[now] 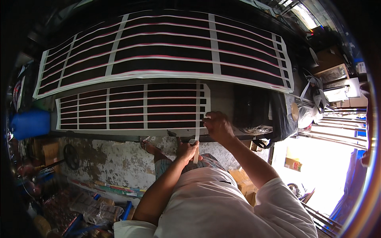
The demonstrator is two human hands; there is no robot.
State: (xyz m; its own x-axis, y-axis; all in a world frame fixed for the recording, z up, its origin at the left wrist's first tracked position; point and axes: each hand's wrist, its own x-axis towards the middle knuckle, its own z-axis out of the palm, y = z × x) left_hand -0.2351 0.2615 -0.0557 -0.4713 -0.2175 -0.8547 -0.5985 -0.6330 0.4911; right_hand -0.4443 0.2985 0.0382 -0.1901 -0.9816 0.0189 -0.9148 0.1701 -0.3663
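Sheet of black rectangular panels ruled by thin white-and-pink lines, lying flat on a grey table. Three pale crosswise bands span it flush; near its right end, a narrow pale flat strip crosses it and overhangs the near edge, so that portion appears unfinished. The left hand grasps the strip's lower length; the right hand bends its fingers over the right margin, any grip there indeterminable. Behind, a larger white-edged stack of similarly panelled sheets, gently wavy, bears complete crosswise bands.
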